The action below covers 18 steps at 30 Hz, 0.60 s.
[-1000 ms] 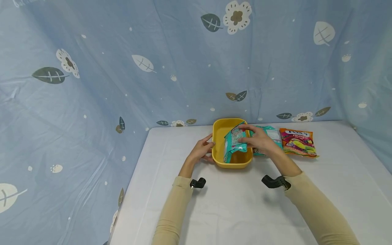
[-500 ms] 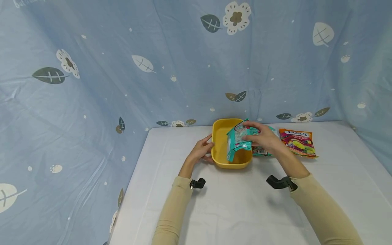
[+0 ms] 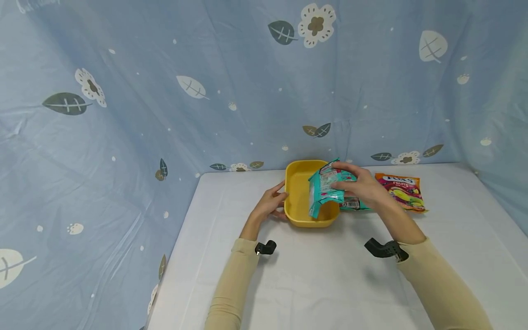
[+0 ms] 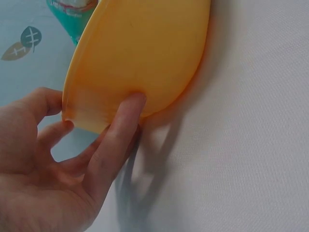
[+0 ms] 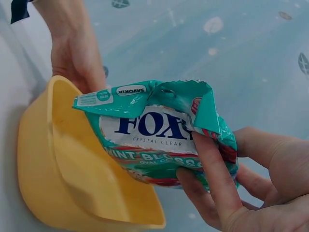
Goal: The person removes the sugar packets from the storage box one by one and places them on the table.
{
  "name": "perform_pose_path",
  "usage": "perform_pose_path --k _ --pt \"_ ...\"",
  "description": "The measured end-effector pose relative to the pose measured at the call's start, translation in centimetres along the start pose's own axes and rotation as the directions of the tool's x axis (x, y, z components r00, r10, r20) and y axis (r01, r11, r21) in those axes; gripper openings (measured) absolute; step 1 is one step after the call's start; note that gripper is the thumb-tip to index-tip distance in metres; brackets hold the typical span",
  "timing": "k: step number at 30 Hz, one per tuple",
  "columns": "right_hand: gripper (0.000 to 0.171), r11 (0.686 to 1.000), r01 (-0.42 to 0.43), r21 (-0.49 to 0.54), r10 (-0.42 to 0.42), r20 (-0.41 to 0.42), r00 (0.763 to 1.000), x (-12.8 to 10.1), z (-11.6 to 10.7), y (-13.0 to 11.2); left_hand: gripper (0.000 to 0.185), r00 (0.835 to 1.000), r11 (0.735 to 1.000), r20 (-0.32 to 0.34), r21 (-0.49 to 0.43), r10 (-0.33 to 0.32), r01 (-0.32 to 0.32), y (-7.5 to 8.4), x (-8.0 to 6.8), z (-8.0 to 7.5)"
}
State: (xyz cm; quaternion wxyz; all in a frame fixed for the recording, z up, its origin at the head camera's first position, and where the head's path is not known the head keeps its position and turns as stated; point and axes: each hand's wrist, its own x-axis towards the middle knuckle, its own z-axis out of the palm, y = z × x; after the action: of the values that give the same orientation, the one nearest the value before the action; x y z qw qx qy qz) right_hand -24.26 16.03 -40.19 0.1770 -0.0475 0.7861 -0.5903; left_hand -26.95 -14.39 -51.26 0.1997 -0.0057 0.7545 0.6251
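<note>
My right hand (image 3: 363, 185) grips a teal bag of Fox's candy (image 5: 159, 130), fingers on its front, thumb behind. The bag, its top edge folded, is tilted over the right side of a yellow plastic tub (image 3: 297, 192). My left hand (image 3: 270, 201) holds the tub's left side. In the left wrist view its fingertips (image 4: 133, 104) lie against the outer wall and at the rim. The tub's inside shows bare yellow where the bag does not cover it. A second teal bag (image 3: 354, 204) lies right of the tub, partly hidden by my right hand.
An orange and purple Fox's Fruits bag (image 3: 402, 190) lies on the white table (image 3: 313, 275), right of the second teal bag. A blue curtain (image 3: 247, 91) with leaves and flowers hangs along the back and left. Black wrist cameras sit on both wrists.
My right hand has drawn the teal bag a little to the right and up, from deeper over the tub toward its right rim. My left hand and the tub stay nearly in place.
</note>
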Motion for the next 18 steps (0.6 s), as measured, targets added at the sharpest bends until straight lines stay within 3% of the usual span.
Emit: perform_pose_path --k 4,11,18 --pt "0.070 1.000 0.013 -0.001 -0.013 -0.002 1.000 -0.5 -0.4 0.2 0.056 1.000 1.000 0.004 -0.007 -0.001 0.001 0.0 -0.1 0.0" --pt "0.072 0.994 0.039 0.101 -0.041 0.015 0.999 -1.2 -1.2 0.6 0.059 0.999 0.999 0.037 -0.032 0.003 -0.002 1.1 -0.8 0.0" --pt "0.072 0.994 0.052 0.098 -0.052 -0.011 0.999 -2.0 -1.7 1.2 0.060 0.999 1.000 0.042 -0.021 -0.002 0.003 1.4 -1.0 -0.2"
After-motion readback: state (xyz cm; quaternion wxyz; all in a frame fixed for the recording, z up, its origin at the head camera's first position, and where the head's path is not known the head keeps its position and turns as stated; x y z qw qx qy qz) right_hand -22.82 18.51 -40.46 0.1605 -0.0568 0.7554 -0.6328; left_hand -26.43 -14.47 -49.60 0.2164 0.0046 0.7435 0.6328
